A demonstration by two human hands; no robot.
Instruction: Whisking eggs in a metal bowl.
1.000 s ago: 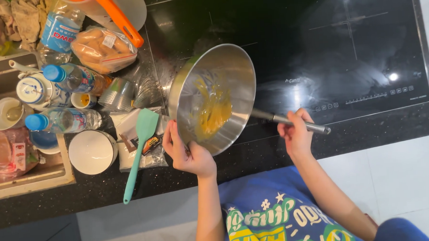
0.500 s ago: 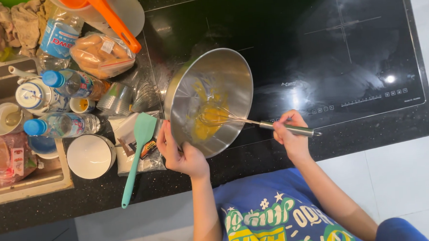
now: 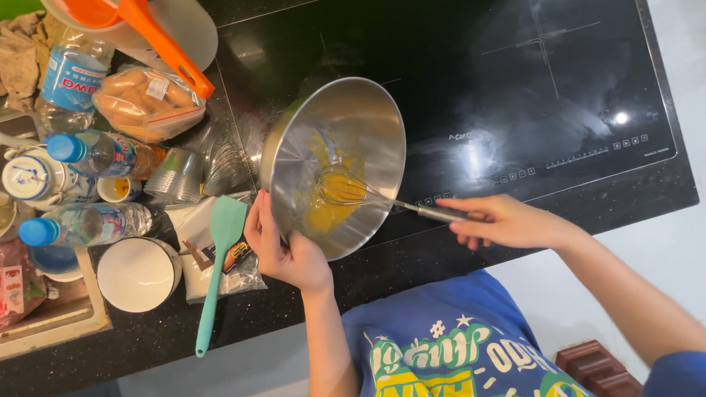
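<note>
Head view: left hand [image 3: 280, 253] is closed round the rim of the steel bowl [image 3: 342, 127] at its 7 o'clock, tilting it on the black cooktop [image 3: 522, 72], while the right hand [image 3: 506, 221] pinches the whisk [image 3: 352, 189] handle at 3 o'clock, wires in yellow batter [image 3: 322, 217]. To whisk well, I'd keep the tilt steady w/ the batter pooled low & the wires touching the bottom. On the tabletop [image 3: 137, 343] at 9 o'clock: white bowl [image 3: 138, 273] looks empty, two capped water bottles [image 3: 92, 224] hold clear liquid, teal spatula [image 3: 217, 268] lies free, bagged buns [image 3: 146, 103] at 10.
</note>
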